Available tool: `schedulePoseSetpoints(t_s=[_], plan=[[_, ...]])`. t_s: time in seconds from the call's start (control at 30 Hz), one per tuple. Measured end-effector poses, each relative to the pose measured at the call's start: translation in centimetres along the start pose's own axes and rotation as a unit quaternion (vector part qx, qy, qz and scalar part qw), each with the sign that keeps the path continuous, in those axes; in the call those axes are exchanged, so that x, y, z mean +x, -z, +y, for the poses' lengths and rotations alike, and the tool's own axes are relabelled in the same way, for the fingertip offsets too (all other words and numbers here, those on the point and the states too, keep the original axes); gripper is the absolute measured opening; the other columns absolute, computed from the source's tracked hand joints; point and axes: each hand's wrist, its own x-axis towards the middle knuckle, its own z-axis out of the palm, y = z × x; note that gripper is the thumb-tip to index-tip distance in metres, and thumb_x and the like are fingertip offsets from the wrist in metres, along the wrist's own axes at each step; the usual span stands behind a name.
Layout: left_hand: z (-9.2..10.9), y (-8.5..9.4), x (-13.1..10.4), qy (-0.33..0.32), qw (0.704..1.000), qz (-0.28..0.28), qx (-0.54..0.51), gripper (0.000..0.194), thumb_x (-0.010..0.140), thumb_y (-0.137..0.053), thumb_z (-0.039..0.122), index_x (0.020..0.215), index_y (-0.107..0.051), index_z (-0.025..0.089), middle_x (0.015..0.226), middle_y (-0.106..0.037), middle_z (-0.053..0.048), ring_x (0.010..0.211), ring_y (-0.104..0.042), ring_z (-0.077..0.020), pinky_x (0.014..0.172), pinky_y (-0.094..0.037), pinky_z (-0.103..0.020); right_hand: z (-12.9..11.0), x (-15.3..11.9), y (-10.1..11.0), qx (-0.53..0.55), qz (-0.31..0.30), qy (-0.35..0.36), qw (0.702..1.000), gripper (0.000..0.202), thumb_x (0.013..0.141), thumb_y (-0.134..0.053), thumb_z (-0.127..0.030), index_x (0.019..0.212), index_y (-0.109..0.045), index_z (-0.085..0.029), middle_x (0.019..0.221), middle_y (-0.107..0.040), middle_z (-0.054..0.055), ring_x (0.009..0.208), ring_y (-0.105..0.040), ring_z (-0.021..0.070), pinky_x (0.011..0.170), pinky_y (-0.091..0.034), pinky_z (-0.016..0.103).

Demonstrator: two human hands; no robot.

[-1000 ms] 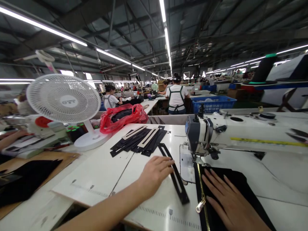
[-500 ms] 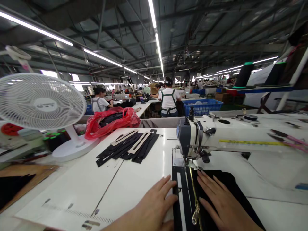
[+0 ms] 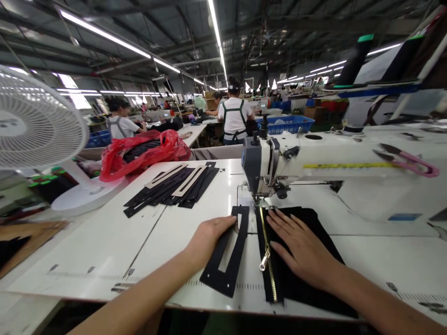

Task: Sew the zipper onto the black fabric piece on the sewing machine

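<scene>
A black slotted strip point(image 3: 229, 283), with small holes at its ends, is in my left hand point(image 3: 208, 236). The fingers close on its left edge, partly hidden behind it. To its right, black fabric point(image 3: 323, 298) with a gold-toothed zipper point(image 3: 272, 279) lies at the sewing machine's point(image 3: 260, 167) needle area. The zipper's metal pull point(image 3: 264, 261) hangs about halfway along it. My right hand point(image 3: 296, 239) rests flat on the fabric beside the zipper, fingers stretched toward the presser foot. A gap of white table separates strip and zipper.
More black and beige slotted strips point(image 3: 174, 190) lie piled at the left of the table point(image 3: 153, 274). Behind them is a red plastic bag point(image 3: 164, 151). A white fan point(image 3: 31, 123) stands at left. Pink-handled snips point(image 3: 415, 163) lie on the machine arm. Co-workers point(image 3: 234, 116) sit beyond.
My left hand has drawn the slotted strip leftward, away from the zipper, and tilted it. My right hand remains flat on the fabric. The camera view has shifted.
</scene>
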Motion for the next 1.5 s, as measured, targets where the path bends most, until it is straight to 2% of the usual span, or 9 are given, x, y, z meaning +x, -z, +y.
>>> schedulePoseSetpoints(t_s=[0.13, 0.27, 0.4, 0.57, 0.73, 0.9, 1.2, 1.37, 1.5], plan=[[0.5, 0.3, -0.9, 0.006, 0.998, 0.062, -0.006, 0.043, 0.085, -0.041, 0.012, 0.126, -0.048, 0.019, 0.119, -0.061, -0.004, 0.102, -0.061, -0.0194, 0.091, -0.048, -0.035, -0.5, -0.1, 0.5, -0.001, -0.018, -0.003, 1.000, 0.057, 0.094, -0.029, -0.046, 0.140, -0.029, -0.012, 0.146, -0.024, 0.009, 0.135, -0.017, 0.0233, 0.108, -0.021, 0.051], [2.6, -1.0, 0.1, -0.046, 0.993, 0.113, 0.007, 0.042, 0.086, -0.045, 0.013, 0.128, -0.046, 0.016, 0.126, -0.055, -0.010, 0.111, -0.056, -0.0199, 0.095, -0.047, -0.034, -0.5, -0.6, 0.3, 0.004, 0.002, 0.009, 1.000, 0.056, 0.093, -0.034, -0.044, 0.141, -0.026, -0.016, 0.146, -0.023, 0.010, 0.135, -0.016, 0.0245, 0.107, -0.021, 0.054], [4.4, -3.7, 2.6, -0.103, 0.986, 0.058, 0.122, 0.034, 0.086, -0.042, 0.009, 0.119, -0.051, 0.008, 0.122, -0.057, -0.019, 0.113, -0.055, -0.0233, 0.093, -0.049, -0.036, -0.1, -1.3, -0.3, -0.005, 0.045, 0.040, 0.998, 0.058, 0.091, -0.039, -0.030, 0.144, -0.018, -0.019, 0.145, -0.027, 0.009, 0.134, -0.022, 0.0240, 0.105, -0.025, 0.053], [4.4, -5.7, 3.8, -0.107, 0.977, -0.003, 0.186, 0.029, 0.087, -0.047, 0.013, 0.115, -0.055, 0.008, 0.119, -0.058, -0.018, 0.112, -0.055, -0.0266, 0.099, -0.044, -0.042, 0.2, -1.3, -0.4, -0.044, 0.101, 0.081, 0.991, 0.071, 0.085, -0.042, -0.025, 0.145, -0.006, -0.017, 0.141, -0.036, 0.011, 0.129, -0.034, 0.0246, 0.100, -0.034, 0.051], [3.4, -5.2, 3.5, -0.144, 0.975, 0.013, 0.167, 0.027, 0.092, -0.041, 0.015, 0.114, -0.056, 0.011, 0.122, -0.057, -0.016, 0.116, -0.053, -0.0243, 0.099, -0.044, -0.040, -0.1, -0.8, -0.2, -0.033, 0.160, 0.078, 0.983, 0.074, 0.081, -0.045, -0.025, 0.146, -0.010, -0.018, 0.139, -0.039, 0.010, 0.123, -0.042, 0.0272, 0.097, -0.038, 0.049], [2.9, -4.8, 3.7, -0.178, 0.970, 0.018, 0.167, 0.025, 0.094, -0.038, 0.015, 0.102, -0.061, 0.010, 0.118, -0.060, -0.017, 0.112, -0.056, -0.0249, 0.097, -0.046, -0.040, -0.2, -0.6, -0.3, -0.025, 0.165, 0.056, 0.984, 0.070, 0.080, -0.048, -0.029, 0.144, -0.020, -0.025, 0.140, -0.038, 0.006, 0.121, -0.044, 0.0296, 0.093, -0.040, 0.052], [1.3, -4.4, 2.8, -0.147, 0.974, -0.057, 0.163, 0.033, 0.093, -0.043, 0.022, 0.124, -0.051, 0.018, 0.129, -0.052, -0.013, 0.119, -0.050, -0.0243, 0.091, -0.051, -0.034, -0.9, -0.7, -0.5, 0.064, 0.129, 0.006, 0.989, 0.070, 0.073, -0.053, -0.026, 0.140, -0.032, -0.021, 0.136, -0.043, 0.010, 0.125, -0.038, 0.0333, 0.097, -0.033, 0.058], [0.8, -4.1, 2.5, -0.157, 0.975, -0.050, 0.150, 0.040, 0.092, -0.046, 0.025, 0.132, -0.044, 0.022, 0.129, -0.053, -0.010, 0.118, -0.051, -0.0229, 0.094, -0.049, -0.032, -0.8, -0.1, -0.6, 0.117, 0.089, 0.001, 0.989, 0.071, 0.072, -0.054, -0.023, 0.139, -0.034, -0.022, 0.138, -0.040, 0.012, 0.125, -0.037, 0.0349, 0.098, -0.028, 0.060], [0.9, -3.9, 2.7, -0.168, 0.974, -0.038, 0.148, 0.041, 0.092, -0.045, 0.023, 0.133, -0.042, 0.025, 0.129, -0.053, -0.009, 0.114, -0.054, -0.0220, 0.094, -0.050, -0.032, -0.8, -0.3, -0.5, 0.180, 0.064, -0.023, 0.981, 0.064, 0.078, -0.053, -0.029, 0.139, -0.034, -0.023, 0.140, -0.038, 0.012, 0.128, -0.032, 0.0340, 0.103, -0.019, 0.061]])
